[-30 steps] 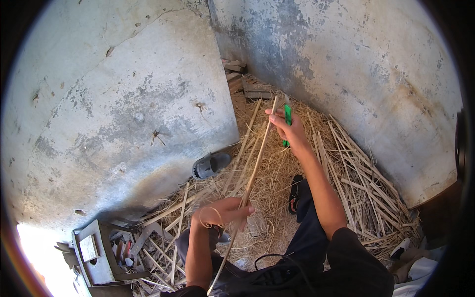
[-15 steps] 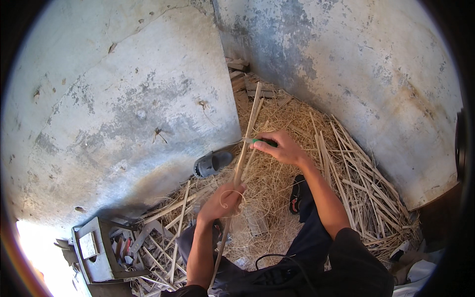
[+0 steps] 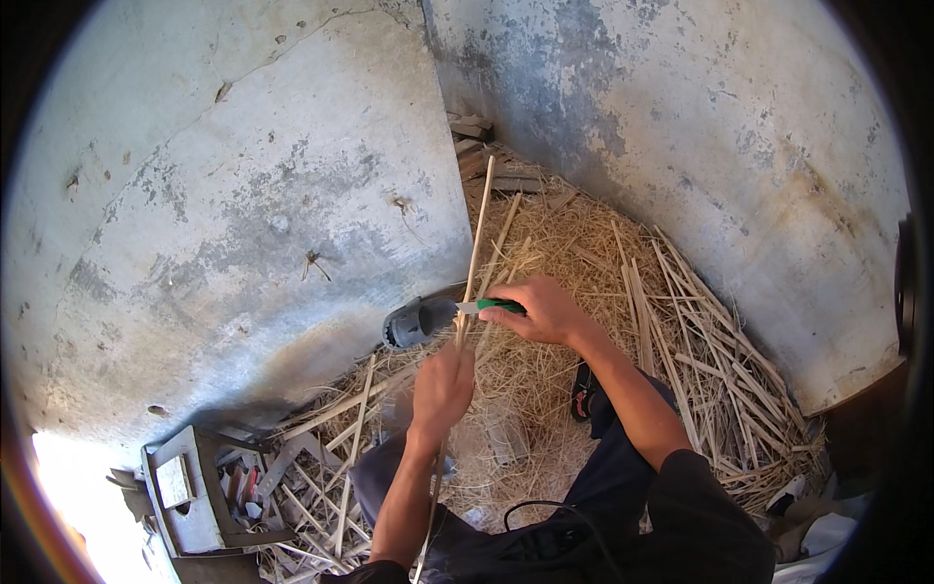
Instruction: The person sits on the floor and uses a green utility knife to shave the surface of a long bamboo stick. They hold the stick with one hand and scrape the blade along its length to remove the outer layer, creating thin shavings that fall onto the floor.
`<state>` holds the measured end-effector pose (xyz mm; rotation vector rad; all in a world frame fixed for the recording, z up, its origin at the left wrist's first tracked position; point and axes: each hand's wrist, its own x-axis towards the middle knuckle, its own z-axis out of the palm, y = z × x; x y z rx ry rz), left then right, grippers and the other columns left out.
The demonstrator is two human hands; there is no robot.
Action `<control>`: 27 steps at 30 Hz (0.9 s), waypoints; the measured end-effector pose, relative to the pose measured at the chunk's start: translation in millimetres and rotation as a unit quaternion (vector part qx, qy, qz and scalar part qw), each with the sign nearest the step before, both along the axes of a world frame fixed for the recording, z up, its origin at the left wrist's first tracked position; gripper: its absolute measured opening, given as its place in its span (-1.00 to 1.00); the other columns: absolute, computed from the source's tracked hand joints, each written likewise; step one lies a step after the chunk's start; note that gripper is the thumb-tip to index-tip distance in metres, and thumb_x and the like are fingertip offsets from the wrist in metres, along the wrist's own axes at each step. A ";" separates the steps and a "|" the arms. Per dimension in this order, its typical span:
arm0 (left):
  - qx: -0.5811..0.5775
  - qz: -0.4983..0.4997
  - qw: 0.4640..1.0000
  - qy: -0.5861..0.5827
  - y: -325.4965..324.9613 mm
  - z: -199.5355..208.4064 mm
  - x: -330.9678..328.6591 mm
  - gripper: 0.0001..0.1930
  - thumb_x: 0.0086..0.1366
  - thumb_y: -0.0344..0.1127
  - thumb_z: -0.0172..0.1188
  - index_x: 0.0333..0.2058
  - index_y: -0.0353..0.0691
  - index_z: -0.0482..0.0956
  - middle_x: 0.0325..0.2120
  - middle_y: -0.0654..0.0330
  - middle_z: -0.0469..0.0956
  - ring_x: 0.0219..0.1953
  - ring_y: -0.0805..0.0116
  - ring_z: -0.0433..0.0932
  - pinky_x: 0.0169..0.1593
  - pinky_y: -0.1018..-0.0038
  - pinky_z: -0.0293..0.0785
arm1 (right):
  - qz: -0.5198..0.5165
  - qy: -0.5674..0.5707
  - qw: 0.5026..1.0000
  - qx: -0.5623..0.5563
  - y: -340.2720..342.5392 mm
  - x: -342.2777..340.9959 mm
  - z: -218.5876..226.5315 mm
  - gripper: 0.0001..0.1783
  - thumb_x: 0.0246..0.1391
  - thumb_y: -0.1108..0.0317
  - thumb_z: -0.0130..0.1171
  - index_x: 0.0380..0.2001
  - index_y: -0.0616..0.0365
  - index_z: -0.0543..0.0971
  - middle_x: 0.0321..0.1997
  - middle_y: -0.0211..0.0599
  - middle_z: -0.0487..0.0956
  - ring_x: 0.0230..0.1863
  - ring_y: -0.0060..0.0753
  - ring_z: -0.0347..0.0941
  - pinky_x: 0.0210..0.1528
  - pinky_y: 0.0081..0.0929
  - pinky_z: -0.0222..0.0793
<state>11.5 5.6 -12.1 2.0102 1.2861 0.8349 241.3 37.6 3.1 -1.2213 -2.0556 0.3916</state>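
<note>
Firstly, the fingers of the right hand (image 3: 540, 310), just right of the grey shoe (image 3: 418, 322) in the view, are closed about the green handle of a knife (image 3: 501, 306). Any lettering on that handle is too small to read. Its blade points left toward the grey shoe and lies across a long pale strip (image 3: 479, 229); whether it has entered the surface cannot be determined.

The fingers of the left hand (image 3: 445, 384), just below and to the right of the grey shoe, are curled into a fist around the same strip, below the blade. The strip passes just right of the grey shoe, its far end standing well above it and its near end running below it, past the left forearm.

Further out, loose straw-like shavings (image 3: 559, 243) cover the floor to the right of the grey shoe. A sandal (image 3: 581, 394) on the person's foot lies right of and below the shoe. Well to the right of it, a heap of pale strips (image 3: 725, 360) lies along a worn, patchy wall (image 3: 739, 175). Above the grey shoe, wood-like pieces (image 3: 471, 127) are stacked in the corner. Below and to the left of it stands a weathered box-like frame (image 3: 199, 530), with mixed scraps and further strips beside it.
</note>
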 end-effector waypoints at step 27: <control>0.053 0.033 0.995 0.084 -8.6 -5.9 6.4 -0.68 0.48 -0.14 0.15 -0.32 -0.32 0.53 -0.62 -0.24 0.57 -0.51 -0.37 0.59 -0.40 -0.17 0.46 | -0.109 0.012 0.994 -0.016 17.2 36.2 -6.0 -0.38 0.30 -0.24 0.21 -0.15 0.19 0.77 -0.63 -0.17 0.61 -0.59 -0.18 0.56 -0.44 -0.24 0.41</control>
